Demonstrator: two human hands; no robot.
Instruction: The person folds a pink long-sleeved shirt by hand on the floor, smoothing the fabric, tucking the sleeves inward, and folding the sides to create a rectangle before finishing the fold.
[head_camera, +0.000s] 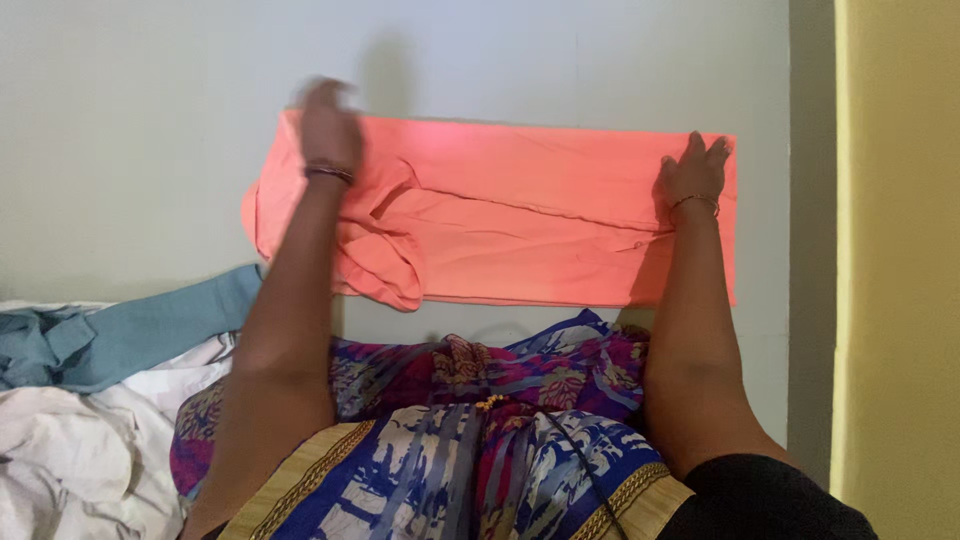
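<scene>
My coral garment (520, 225) lies folded into a long band on the pale tabletop (150, 150), my right hand (692, 170) pressing its end flat, my blurred left hand (330, 125) open over the still-rumpled left end.

Upper part of frame: pale surface (150, 150) lay bare above and left of the coral cloth (520, 220); free passage there. Right edge: yellow wall (900, 250) closed off travel. Lower left: blue garment (130, 335) and white heap (70, 450) blocked the way. Lower centre: patterned fabric (480, 440) filled the space, leaving a narrow bare strip below the cloth.
</scene>
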